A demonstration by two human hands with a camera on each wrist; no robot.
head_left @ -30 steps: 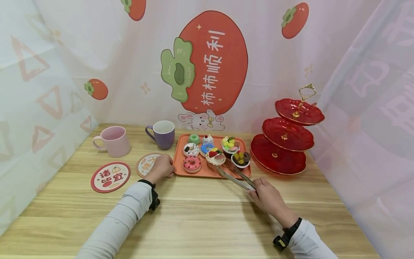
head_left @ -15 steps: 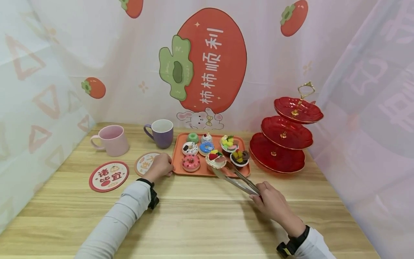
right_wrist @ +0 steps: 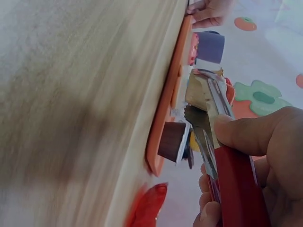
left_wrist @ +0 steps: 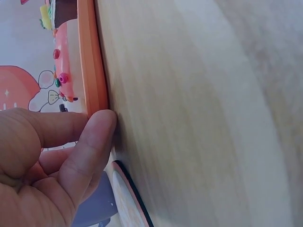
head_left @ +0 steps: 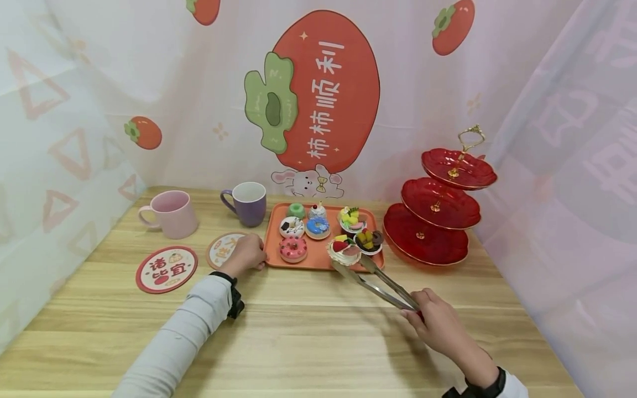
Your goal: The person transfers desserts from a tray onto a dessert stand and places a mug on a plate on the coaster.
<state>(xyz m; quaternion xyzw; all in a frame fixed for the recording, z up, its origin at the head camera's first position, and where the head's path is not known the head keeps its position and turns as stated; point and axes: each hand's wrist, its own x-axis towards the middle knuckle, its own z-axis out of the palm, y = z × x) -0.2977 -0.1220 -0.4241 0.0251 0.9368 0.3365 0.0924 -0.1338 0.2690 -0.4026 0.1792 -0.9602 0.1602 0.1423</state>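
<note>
Orange tray (head_left: 317, 257) stays put as strawberry cupcake (head_left: 343, 254) shifts right

The left hand (head_left: 246, 255) still pinches the tray by its near left corner. Red-handled tongs (right_wrist: 239, 184), gripped in the right hand (head_left: 440, 320), have drawn rightward and toward the person. The strawberry cupcake, between the tongs' tips, has moved away from the pink donut (head_left: 293, 250), over the tray's front, just beside the chocolate cupcake (head_left: 368, 243).

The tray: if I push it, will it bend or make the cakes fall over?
The tray looks fairly stiff, with straight edges. The brown cupcake might tip, because its base is narrower than its top. The pink donut lies flat, so it would probably just slide.
</note>
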